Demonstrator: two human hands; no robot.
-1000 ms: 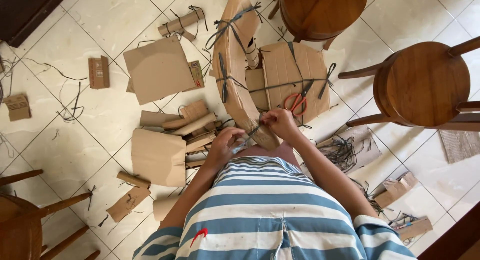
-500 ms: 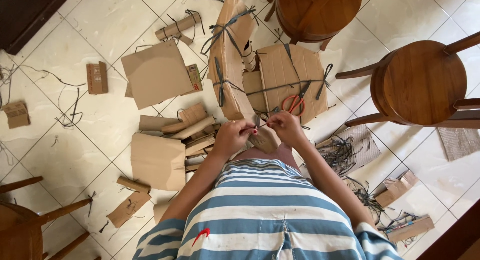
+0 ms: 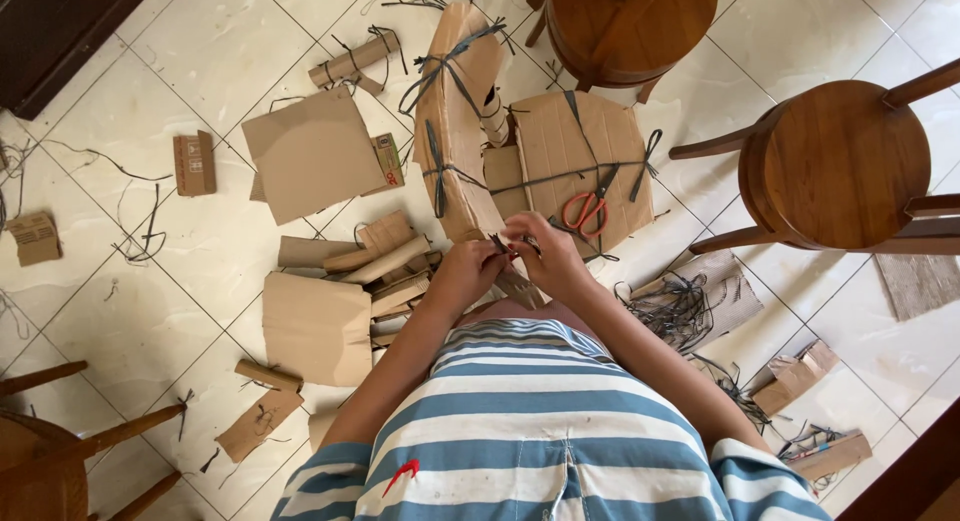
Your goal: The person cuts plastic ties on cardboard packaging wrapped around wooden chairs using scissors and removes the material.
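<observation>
Head view, looking straight down: the dark strap [image 3: 512,245] sits right at the middle of the frame, a short length of thin black band caught between the two hands where it comes off the lower end of the tall cardboard piece [image 3: 458,131]. That cardboard stands up from the floor tiles and runs from the hands toward the top of the frame, so its long axis points away from the person; more of the same dark strapping is wrapped across it in bands.

Left hand [image 3: 462,273] comes in from the lower left, fingers curled and pressed together on the strap end and the cardboard's bottom edge. Right hand [image 3: 548,253] meets it from the right, thumb and forefinger pinching the strap just beside the left fingertips. Both hands are touching the work and each other; neither is clearly nearer, though the exact fingertip grip is too small to make out.

Just above and right of the right hand, red-handled scissors [image 3: 588,210] lie on a flat cardboard bundle [image 3: 585,151] tied with the same strap, near the right hand but not touched. A heap of cut strap offcuts [image 3: 668,309] lies to the right of the right forearm. Left of the left arm sit rolled cardboard tubes [image 3: 385,261] and a flat cardboard sheet [image 3: 316,326]. Wooden stools [image 3: 838,166] stand at the upper right.
</observation>
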